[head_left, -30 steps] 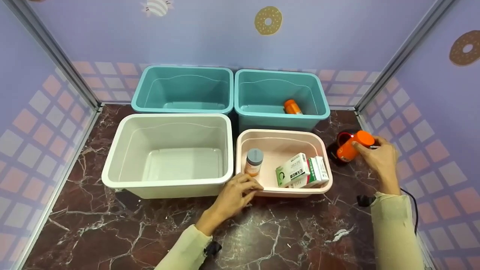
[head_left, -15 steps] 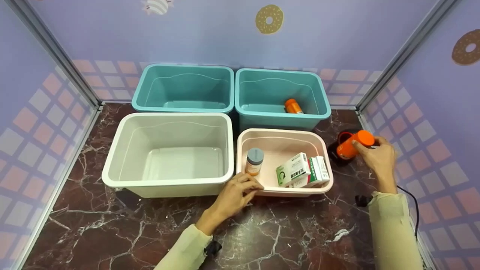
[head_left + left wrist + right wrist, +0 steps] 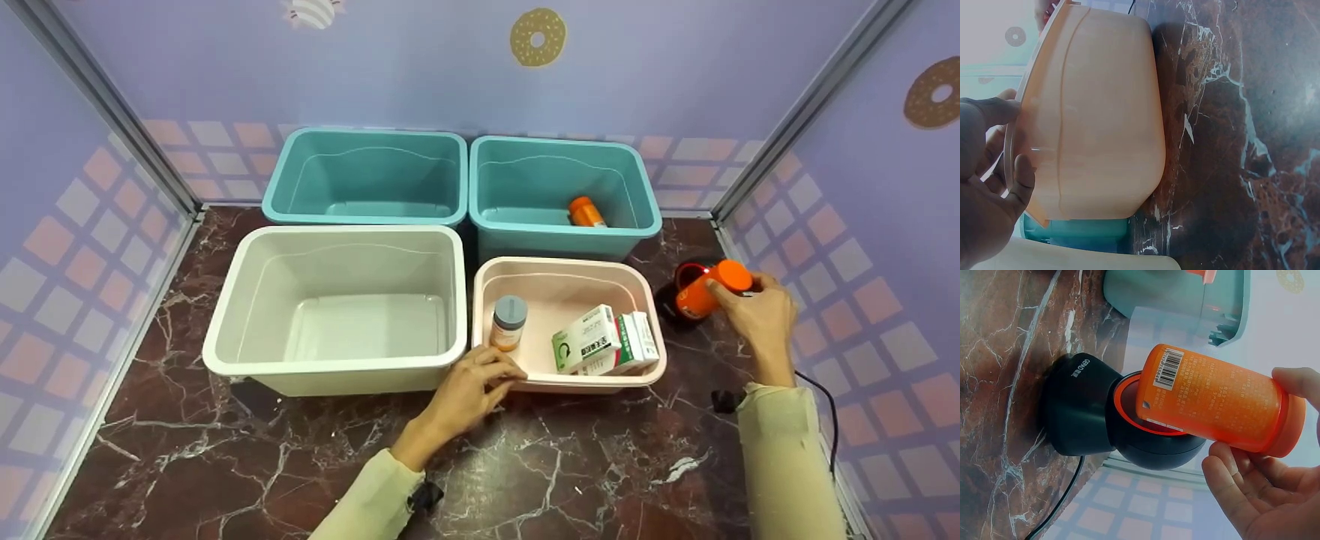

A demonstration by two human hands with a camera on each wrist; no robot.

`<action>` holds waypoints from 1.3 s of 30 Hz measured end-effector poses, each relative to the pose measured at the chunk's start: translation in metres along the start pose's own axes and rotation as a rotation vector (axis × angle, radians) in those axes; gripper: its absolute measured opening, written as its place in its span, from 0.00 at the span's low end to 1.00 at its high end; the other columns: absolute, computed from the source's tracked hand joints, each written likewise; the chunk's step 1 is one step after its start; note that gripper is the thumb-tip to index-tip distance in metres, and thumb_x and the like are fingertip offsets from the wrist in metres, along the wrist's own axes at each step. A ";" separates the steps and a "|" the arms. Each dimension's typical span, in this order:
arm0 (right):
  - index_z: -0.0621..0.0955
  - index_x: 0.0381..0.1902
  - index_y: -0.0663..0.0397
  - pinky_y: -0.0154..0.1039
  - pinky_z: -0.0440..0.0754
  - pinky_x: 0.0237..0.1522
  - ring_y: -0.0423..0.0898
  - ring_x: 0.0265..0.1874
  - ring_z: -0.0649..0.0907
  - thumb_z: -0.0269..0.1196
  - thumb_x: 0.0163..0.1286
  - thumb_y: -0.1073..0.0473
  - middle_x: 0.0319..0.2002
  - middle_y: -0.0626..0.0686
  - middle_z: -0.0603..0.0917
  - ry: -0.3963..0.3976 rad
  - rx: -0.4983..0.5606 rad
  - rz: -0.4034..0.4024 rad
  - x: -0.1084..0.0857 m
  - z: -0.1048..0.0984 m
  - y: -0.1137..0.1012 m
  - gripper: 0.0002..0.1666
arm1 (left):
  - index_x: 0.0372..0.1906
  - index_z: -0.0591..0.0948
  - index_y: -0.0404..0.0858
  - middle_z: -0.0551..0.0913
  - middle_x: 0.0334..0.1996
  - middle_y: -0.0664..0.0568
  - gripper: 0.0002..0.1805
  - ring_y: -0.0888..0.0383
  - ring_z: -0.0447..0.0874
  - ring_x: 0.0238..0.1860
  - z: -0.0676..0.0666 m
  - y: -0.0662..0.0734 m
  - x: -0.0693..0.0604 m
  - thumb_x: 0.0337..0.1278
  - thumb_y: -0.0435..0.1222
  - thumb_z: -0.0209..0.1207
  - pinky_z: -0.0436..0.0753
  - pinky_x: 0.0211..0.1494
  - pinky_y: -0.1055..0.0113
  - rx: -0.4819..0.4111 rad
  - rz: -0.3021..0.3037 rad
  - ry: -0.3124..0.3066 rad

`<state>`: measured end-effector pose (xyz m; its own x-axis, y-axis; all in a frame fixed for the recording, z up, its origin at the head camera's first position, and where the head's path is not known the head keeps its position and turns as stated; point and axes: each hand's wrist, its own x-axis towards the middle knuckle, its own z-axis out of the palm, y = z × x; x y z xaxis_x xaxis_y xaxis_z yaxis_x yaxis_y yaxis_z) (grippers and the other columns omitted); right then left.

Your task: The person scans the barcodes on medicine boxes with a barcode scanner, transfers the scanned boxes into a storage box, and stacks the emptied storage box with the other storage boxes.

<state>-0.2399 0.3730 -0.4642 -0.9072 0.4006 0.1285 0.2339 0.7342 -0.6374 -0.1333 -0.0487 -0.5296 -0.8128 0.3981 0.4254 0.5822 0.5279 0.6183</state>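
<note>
My right hand [image 3: 761, 315] holds an orange pill bottle [image 3: 702, 298] by its cap end, tilted. In the right wrist view the bottle [image 3: 1207, 396] shows a printed label with a barcode. It hangs at the round, red-rimmed face of a black barcode scanner [image 3: 1081, 405], overlapping it; whether they touch I cannot tell. My left hand [image 3: 472, 382] pinches the front rim of the pink bin [image 3: 1100, 112], thumb outside and fingers over the edge. Inside that bin stand a grey-capped medicine bottle [image 3: 508, 322] and several medicine boxes [image 3: 589, 341] leaning at its right.
A white bin [image 3: 337, 367] stands left of the pink one. Behind are two teal bins [image 3: 367, 221], the right one holding another orange bottle [image 3: 585, 213]. A black cable [image 3: 825, 397] runs along the right wall.
The orange bottle has shifted only very slightly in front of the scanner, still in my right hand. My left hand stays on the pink bin's rim.
</note>
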 end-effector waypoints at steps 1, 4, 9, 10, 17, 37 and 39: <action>0.78 0.60 0.66 0.57 0.70 0.60 0.66 0.55 0.78 0.67 0.60 0.35 0.55 0.69 0.82 0.002 0.001 -0.002 0.000 0.000 0.000 0.44 | 0.42 0.89 0.47 0.87 0.42 0.57 0.10 0.56 0.80 0.49 0.000 0.000 0.000 0.54 0.33 0.69 0.79 0.58 0.62 0.001 -0.001 0.000; 0.78 0.59 0.64 0.56 0.72 0.58 0.65 0.55 0.79 0.68 0.59 0.36 0.55 0.68 0.83 0.006 0.018 -0.021 0.000 0.002 -0.001 0.42 | 0.42 0.89 0.47 0.86 0.42 0.57 0.09 0.56 0.80 0.48 0.000 0.000 0.000 0.55 0.33 0.69 0.79 0.57 0.62 0.006 -0.003 0.000; 0.78 0.61 0.62 0.58 0.71 0.62 0.65 0.57 0.79 0.68 0.60 0.38 0.56 0.67 0.82 -0.007 0.041 -0.060 0.000 0.003 -0.003 0.41 | 0.41 0.89 0.47 0.86 0.42 0.57 0.08 0.56 0.80 0.48 0.000 0.000 0.001 0.56 0.34 0.69 0.79 0.56 0.62 0.002 -0.009 -0.003; 0.78 0.62 0.62 0.59 0.71 0.63 0.65 0.57 0.78 0.68 0.60 0.38 0.57 0.67 0.82 -0.012 0.044 -0.065 0.000 0.003 -0.003 0.41 | 0.41 0.89 0.47 0.86 0.42 0.57 0.09 0.57 0.80 0.48 0.001 0.000 0.001 0.56 0.34 0.69 0.79 0.56 0.62 0.001 -0.010 -0.003; 0.75 0.65 0.61 0.57 0.70 0.64 0.64 0.58 0.77 0.68 0.61 0.43 0.59 0.67 0.80 -0.051 0.064 -0.080 0.003 0.005 -0.004 0.41 | 0.41 0.89 0.47 0.86 0.42 0.58 0.09 0.57 0.80 0.48 0.001 -0.001 0.000 0.56 0.33 0.68 0.79 0.57 0.62 0.002 -0.015 -0.007; 0.75 0.66 0.60 0.56 0.71 0.62 0.63 0.58 0.78 0.69 0.61 0.41 0.60 0.67 0.80 -0.093 0.089 -0.114 0.006 0.007 -0.006 0.42 | 0.41 0.89 0.46 0.87 0.42 0.57 0.09 0.56 0.81 0.48 0.002 -0.002 0.000 0.55 0.33 0.69 0.79 0.58 0.62 -0.013 -0.001 0.006; 0.74 0.67 0.59 0.56 0.71 0.62 0.63 0.59 0.77 0.69 0.61 0.41 0.61 0.67 0.79 -0.097 0.088 -0.109 0.006 0.007 -0.007 0.43 | 0.41 0.89 0.46 0.87 0.42 0.57 0.08 0.56 0.81 0.48 0.002 -0.002 0.000 0.55 0.33 0.69 0.79 0.57 0.62 -0.012 0.001 0.007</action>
<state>-0.2492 0.3665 -0.4644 -0.9560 0.2634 0.1296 0.1046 0.7180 -0.6881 -0.1345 -0.0482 -0.5319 -0.8121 0.3935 0.4309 0.5831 0.5187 0.6253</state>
